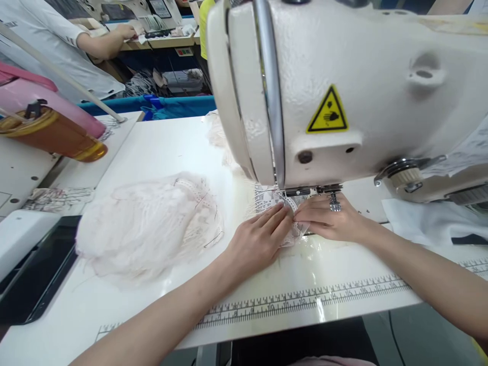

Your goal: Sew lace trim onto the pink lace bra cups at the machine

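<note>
The left hand (257, 241), fingers nearly straight, flattens sheer white lace fabric (293, 238) near the white table's (324, 264) front edge; the right hand (331, 216), loosely bent, touches it, grip unclear. Apparent guiding calls for smooth fabric.

White table (152, 152), blue fabric (185, 107) behind, then a workbench (162, 42), apparently wood-edged.
</note>
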A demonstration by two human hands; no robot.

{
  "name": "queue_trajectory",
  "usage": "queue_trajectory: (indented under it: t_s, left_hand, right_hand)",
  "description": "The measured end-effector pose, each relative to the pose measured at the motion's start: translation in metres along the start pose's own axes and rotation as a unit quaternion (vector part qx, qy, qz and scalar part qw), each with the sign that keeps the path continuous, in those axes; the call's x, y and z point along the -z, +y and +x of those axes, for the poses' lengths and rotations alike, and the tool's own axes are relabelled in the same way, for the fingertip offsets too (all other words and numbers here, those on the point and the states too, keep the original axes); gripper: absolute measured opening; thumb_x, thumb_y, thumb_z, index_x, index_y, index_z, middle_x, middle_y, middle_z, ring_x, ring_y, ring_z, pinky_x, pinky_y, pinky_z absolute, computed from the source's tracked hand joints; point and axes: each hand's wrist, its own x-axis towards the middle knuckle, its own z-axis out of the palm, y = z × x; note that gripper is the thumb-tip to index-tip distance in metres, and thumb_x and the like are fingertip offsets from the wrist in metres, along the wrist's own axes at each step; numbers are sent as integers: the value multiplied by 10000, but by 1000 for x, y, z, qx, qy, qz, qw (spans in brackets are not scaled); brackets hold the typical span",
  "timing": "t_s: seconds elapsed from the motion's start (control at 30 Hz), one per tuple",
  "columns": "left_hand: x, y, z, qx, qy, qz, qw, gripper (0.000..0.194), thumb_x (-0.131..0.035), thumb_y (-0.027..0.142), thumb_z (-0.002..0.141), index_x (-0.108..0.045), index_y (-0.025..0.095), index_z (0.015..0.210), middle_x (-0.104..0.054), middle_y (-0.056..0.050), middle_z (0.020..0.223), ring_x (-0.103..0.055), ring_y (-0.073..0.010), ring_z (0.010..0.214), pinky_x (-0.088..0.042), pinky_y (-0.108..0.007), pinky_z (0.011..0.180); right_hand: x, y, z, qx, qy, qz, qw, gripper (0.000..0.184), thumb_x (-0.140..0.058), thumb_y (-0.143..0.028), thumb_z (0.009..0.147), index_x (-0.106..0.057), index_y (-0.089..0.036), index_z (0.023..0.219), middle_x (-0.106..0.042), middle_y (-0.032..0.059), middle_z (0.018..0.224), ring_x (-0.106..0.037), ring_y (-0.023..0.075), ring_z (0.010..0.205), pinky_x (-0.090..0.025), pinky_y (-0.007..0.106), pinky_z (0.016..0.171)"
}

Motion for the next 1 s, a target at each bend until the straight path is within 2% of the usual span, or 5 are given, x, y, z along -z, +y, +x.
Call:
queue_trajectory:
  t_s: [0.13,0.27,0.47,0.73,1.0]
  left_hand:
    - [1,1,1,-7,13,-5,1000,258,-477,133,892,-558,69,1129,-674,-141,1158,-594,-250,1161,-557,-384,933]
    - [5,2,1,9,10,0,1000,128,-505,155,891,-584,95,972,-687,-139,1126,-631,-230,1107,-592,-325,846]
    - [8,1,0,57,4,11,998,119,-454,98,846,-560,151,855,-684,-122,1143,-668,-203,1035,-598,-308,816]
    - [7,-4,-2,93,-11,6,996,215,-454,78,778,-559,156,949,-662,-120,1191,-680,-230,1004,-601,-341,825]
    - [5,-5,-1,88,-16,32,995,284,-407,55,806,-557,129,1036,-649,-137,1211,-652,-243,1068,-590,-352,853]
  right_hand:
    - [-1,-2,-2,1,2,-1,1000,152,-531,-239,932,-680,-230,963,-738,-13,907,-685,123,793,-544,275,689]
    - [-4,-6,1,39,14,43,998,167,-507,-227,948,-671,-204,968,-741,-7,937,-676,127,949,-561,302,863]
    - [-10,-19,8,52,8,11,999,191,-491,-128,934,-668,-188,899,-737,-17,981,-685,106,906,-546,305,952]
    - [-19,-20,5,2,-43,4,999,218,-529,-79,891,-676,-225,960,-731,-10,997,-673,154,983,-584,288,814]
    - [-21,-15,9,27,4,-11,1000,189,-482,-82,929,-646,-175,942,-733,-13,978,-669,120,973,-523,318,981]
